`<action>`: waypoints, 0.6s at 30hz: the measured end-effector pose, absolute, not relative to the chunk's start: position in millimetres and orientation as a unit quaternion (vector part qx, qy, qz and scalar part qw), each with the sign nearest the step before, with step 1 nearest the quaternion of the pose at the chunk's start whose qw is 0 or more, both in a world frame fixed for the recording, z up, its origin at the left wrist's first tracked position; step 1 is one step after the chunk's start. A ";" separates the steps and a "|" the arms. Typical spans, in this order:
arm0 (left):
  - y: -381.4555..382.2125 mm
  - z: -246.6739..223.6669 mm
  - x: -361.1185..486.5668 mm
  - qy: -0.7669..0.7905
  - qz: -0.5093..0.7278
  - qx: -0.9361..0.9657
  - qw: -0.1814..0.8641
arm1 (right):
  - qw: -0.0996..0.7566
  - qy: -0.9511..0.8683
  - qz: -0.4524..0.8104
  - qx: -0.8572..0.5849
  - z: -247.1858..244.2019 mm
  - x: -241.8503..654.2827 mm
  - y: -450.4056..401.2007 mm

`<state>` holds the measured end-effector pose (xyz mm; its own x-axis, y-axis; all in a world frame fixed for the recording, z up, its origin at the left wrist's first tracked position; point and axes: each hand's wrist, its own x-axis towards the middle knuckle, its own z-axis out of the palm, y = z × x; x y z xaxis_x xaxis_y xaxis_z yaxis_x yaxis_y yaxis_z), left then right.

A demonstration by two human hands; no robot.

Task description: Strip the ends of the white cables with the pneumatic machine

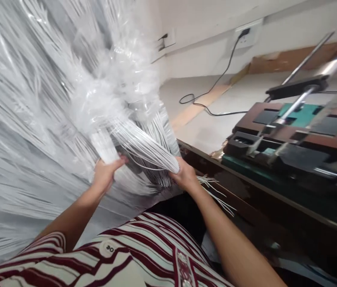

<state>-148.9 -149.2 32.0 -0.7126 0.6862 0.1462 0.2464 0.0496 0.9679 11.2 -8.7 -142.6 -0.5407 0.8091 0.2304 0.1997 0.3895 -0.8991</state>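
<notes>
My right hand (pixel 185 174) is wrapped round a thick bundle of white wires (pixel 147 141), whose loose ends stick out past the wrist on the right. The bundle runs up and left into clear plastic wrapping (pixel 93 101). My left hand (pixel 105 173) grips a flatter white bundle of wires (pixel 104 145) that comes out below the same wrapping, its thumb pointing right. Between the two hands more wire ends (pixel 159 171) hang down, partly hidden by the held bundle.
Large plastic-wrapped masses of white wire (pixel 22 119) fill the left side. At right, a machine (pixel 290 127) with metal rods stands on a worktable (pixel 198 135). A black cable (pixel 213 113) runs from it to a wall socket (pixel 247 36). The table's front edge lies beside my right forearm.
</notes>
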 end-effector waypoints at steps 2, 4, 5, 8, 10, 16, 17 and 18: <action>-172.0 36.5 -149.4 0.654 0.587 0.335 0.340 | 0.327 -0.750 0.472 -0.329 -149.1 -4.9 -12.2; -183.1 32.4 -151.0 0.586 0.590 0.354 0.429 | 0.309 -0.733 0.502 -0.339 -158.5 -13.1 -24.9; -183.3 26.1 -151.7 0.561 0.588 0.356 0.461 | 0.301 -0.721 0.517 -0.350 -163.5 -12.8 -33.4; -165.7 -3.8 -151.0 0.538 0.538 0.365 0.537 | 0.274 -0.671 0.572 -0.383 -174.2 4.8 -61.5; -145.1 -21.7 -145.1 0.524 0.532 0.381 0.545 | 0.247 -0.630 0.623 -0.392 -173.6 23.8 -79.4; -101.8 -20.2 -96.0 0.437 0.564 0.444 0.542 | 0.184 -0.314 0.899 -0.243 -136.0 50.5 -117.5; -102.0 -16.5 -88.2 0.426 0.562 0.454 0.544 | 0.207 -0.217 0.934 -0.196 -129.7 49.5 -118.1; -104.3 -13.5 -82.2 0.417 0.562 0.461 0.546 | 0.248 -0.134 0.945 -0.163 -124.9 48.2 -116.1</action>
